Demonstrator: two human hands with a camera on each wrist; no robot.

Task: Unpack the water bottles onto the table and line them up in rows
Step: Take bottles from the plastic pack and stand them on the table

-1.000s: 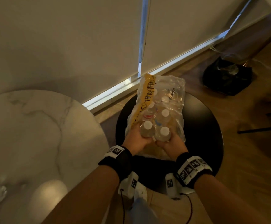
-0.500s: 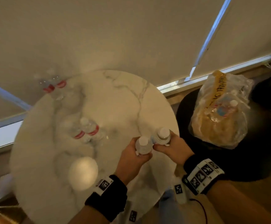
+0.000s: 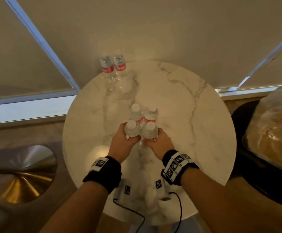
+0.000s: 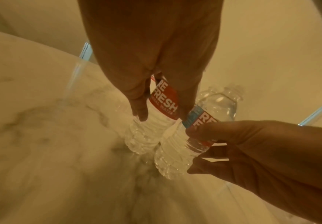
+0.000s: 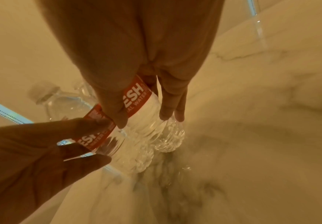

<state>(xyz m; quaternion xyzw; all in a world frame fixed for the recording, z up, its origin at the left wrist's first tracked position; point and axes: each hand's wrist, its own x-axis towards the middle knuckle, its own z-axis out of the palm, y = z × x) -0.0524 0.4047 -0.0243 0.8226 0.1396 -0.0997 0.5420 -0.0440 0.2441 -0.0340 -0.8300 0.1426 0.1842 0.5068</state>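
Note:
Each hand grips one clear, red-labelled water bottle upright, side by side at the middle of the round marble table (image 3: 195, 132). My left hand (image 3: 128, 137) wraps the left bottle (image 3: 131, 129), label showing in the left wrist view (image 4: 163, 104). My right hand (image 3: 151, 139) wraps the right bottle (image 3: 149, 132), seen close in the right wrist view (image 5: 146, 106). Their bases are at or just above the marble. Directly behind them stand two bottles (image 3: 143, 115). Two more bottles (image 3: 113, 68) stand at the table's far edge.
The torn plastic pack (image 3: 271, 132) with remaining bottles lies on a black round stool (image 3: 247, 174) to the right of the table. A brass-coloured round base (image 3: 24, 174) is on the floor at left. Window blinds close off the back.
Both hands lifted a bottle each out of the pack on the stool and carried them left. They now hold them low at the table's middle, behind the standing pair.

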